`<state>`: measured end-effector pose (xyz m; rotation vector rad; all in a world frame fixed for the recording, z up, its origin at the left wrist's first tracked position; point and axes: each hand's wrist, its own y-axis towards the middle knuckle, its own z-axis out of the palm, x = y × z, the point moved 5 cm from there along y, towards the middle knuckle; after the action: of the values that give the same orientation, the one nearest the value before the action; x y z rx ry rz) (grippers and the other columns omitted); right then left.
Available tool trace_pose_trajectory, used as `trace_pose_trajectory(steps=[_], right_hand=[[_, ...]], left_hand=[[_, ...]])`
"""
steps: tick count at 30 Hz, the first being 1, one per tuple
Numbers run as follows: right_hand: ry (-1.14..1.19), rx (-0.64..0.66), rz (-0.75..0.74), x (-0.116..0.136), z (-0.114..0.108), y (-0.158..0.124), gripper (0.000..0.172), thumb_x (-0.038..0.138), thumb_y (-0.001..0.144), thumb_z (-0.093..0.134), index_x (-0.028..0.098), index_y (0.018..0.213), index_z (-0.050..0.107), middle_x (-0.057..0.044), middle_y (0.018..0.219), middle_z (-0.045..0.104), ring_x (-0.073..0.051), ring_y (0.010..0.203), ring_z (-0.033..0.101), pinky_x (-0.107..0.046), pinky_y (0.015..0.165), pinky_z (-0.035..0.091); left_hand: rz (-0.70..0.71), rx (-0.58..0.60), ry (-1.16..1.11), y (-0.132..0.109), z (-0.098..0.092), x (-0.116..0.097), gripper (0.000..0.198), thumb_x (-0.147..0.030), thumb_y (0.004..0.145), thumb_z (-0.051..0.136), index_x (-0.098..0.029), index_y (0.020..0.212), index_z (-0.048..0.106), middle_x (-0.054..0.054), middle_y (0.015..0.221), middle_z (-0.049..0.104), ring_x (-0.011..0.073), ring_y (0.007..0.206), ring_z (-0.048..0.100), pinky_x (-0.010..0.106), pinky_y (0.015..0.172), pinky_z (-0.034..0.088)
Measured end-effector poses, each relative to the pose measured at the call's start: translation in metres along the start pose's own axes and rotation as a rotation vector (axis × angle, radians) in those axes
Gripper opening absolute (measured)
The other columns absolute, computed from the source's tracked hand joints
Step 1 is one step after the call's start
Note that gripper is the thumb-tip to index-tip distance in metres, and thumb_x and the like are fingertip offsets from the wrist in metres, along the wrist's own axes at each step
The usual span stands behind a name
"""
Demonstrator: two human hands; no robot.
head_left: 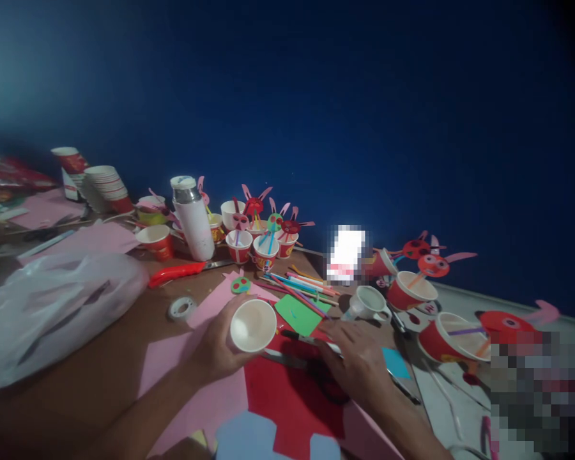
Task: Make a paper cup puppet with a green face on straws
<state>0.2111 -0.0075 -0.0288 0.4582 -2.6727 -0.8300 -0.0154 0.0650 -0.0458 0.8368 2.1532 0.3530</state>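
Observation:
My left hand (220, 345) is wrapped round a paper cup (253, 327), its open white mouth tilted toward me. To its right, my right hand (357, 361) has its fingers closed on a marker (311, 342) with a dark end pointing at the cup. Scissors (285, 359) lie just below the marker, their dark handles partly under my right hand. Both hands are above red paper (287, 402) and pink paper (186, 383). Beyond the cup is a green paper sheet (299, 314), and a small green cut-out face (241, 285) lies on pink paper.
A white flask (194, 220), a red-handled knife (179, 273) and a tape roll (182, 309) stand or lie left of centre. Several cups with paper rabbit faces (267, 246) are behind. A mug (367, 303) and lit phone (345, 252) are right; a plastic bag (67, 306) is left.

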Motion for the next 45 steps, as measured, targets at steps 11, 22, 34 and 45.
trace_pose_trajectory(steps=[11, 22, 34, 45], right_hand=[[0.087, 0.201, 0.033, 0.021, 0.039, -0.017, 0.017, 0.018, 0.089, 0.049, 0.019, 0.080, 0.063, -0.003, 0.075, 0.060, -0.016, 0.070, 0.051, -0.030, 0.064, 0.029], [-0.079, 0.323, 0.061, 0.029, 0.053, -0.021, 0.014, 0.032, 0.076, 0.066, 0.021, 0.082, 0.061, -0.001, 0.080, 0.062, -0.018, 0.074, 0.052, -0.031, 0.067, 0.028], [-0.209, 0.319, 0.028, 0.014, 0.056, -0.023, 0.004, 0.015, 0.081, 0.060, 0.020, 0.081, 0.061, -0.002, 0.072, 0.061, -0.017, 0.068, 0.051, -0.031, 0.064, 0.025], [-0.243, 0.345, 0.013, 0.008, 0.048, -0.023, 0.011, 0.013, 0.081, 0.060, 0.023, 0.086, 0.062, -0.003, 0.074, 0.058, -0.017, 0.069, 0.050, -0.032, 0.061, 0.023]], left_hand=[[-0.028, -0.019, -0.072, -0.005, 0.001, 0.002, 0.088, -0.034, 0.070, 0.070, -0.019, 0.140, 0.018, 0.018, 0.133, 0.046, 0.0322, 0.127, 0.040, 0.044, 0.101, 0.042], [-0.165, -0.083, -0.084, 0.004, -0.003, 0.008, 0.075, -0.037, 0.072, 0.066, -0.018, 0.135, 0.028, 0.018, 0.129, 0.050, 0.0311, 0.116, 0.052, 0.042, 0.090, 0.051], [-0.229, -0.203, -0.138, 0.010, -0.007, 0.022, 0.080, -0.042, 0.067, 0.070, -0.015, 0.133, 0.033, 0.018, 0.135, 0.043, 0.0325, 0.124, 0.042, 0.049, 0.102, 0.037], [-0.403, -0.224, -0.386, 0.011, -0.009, 0.033, 0.080, -0.041, 0.069, 0.067, -0.016, 0.136, 0.029, 0.018, 0.136, 0.039, 0.0337, 0.119, 0.047, 0.047, 0.090, 0.049]])
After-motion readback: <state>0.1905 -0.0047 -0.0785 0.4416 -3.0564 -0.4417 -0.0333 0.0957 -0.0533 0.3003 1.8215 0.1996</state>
